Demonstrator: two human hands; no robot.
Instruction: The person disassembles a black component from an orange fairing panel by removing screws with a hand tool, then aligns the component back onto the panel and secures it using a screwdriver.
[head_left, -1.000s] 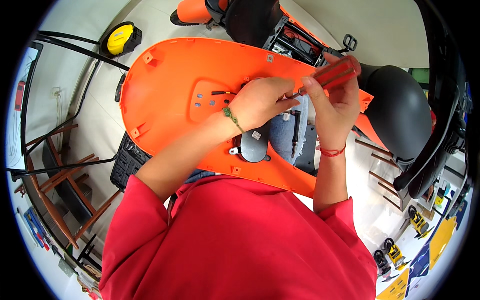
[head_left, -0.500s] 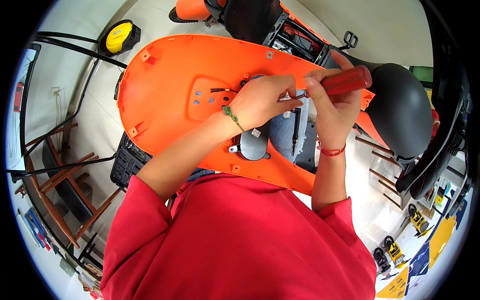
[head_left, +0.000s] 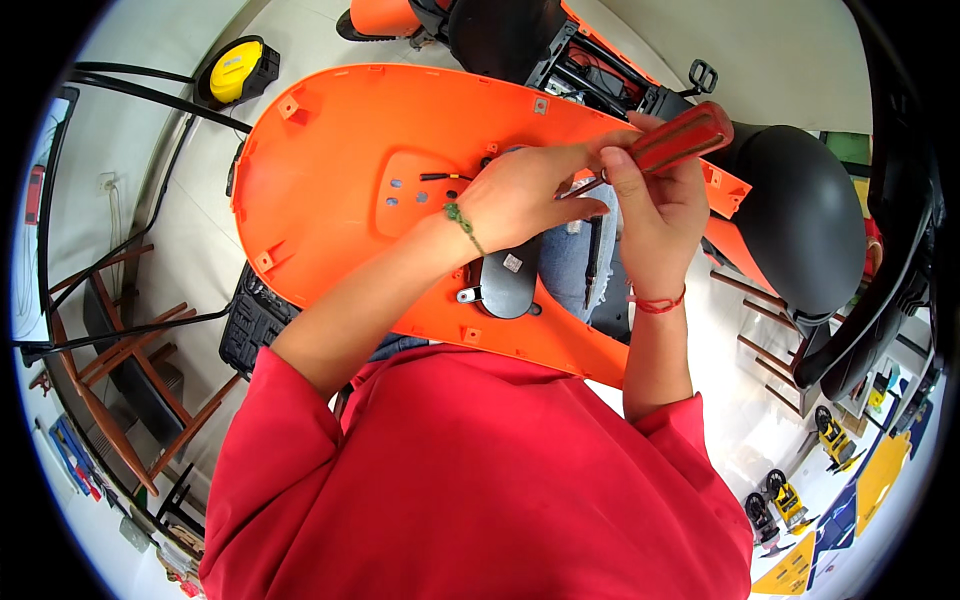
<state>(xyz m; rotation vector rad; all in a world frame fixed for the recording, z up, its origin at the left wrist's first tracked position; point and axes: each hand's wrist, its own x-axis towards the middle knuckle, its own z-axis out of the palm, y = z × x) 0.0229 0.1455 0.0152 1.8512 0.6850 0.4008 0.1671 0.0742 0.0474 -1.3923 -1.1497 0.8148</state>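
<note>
My right hand [head_left: 660,205] is closed around the red handle of a screwdriver [head_left: 682,138], its thumb lying along the handle's lower end. The thin shaft slants down to the left, in between the fingers of my left hand [head_left: 525,198]. Those fingers are curled near the tip, and what they pinch is hidden. Across my lap lies a large orange plastic panel [head_left: 335,150], inner side up. A black rounded cover with a small latch [head_left: 508,285] sits on it below my left hand. A short black cable end [head_left: 440,177] lies beside my left wrist.
Beyond the panel stands a partly opened orange and black vehicle [head_left: 590,65] with a black seat [head_left: 805,215]. A black tool case [head_left: 255,325] rests at the left, near a wooden chair [head_left: 135,370]. A yellow and black round device [head_left: 237,72] is on the floor.
The screwdriver handle has shifted slightly left and up, tilting more steeply, with my right hand moving along. My left thumb stretches a little further right. The panel has shifted slightly left.
</note>
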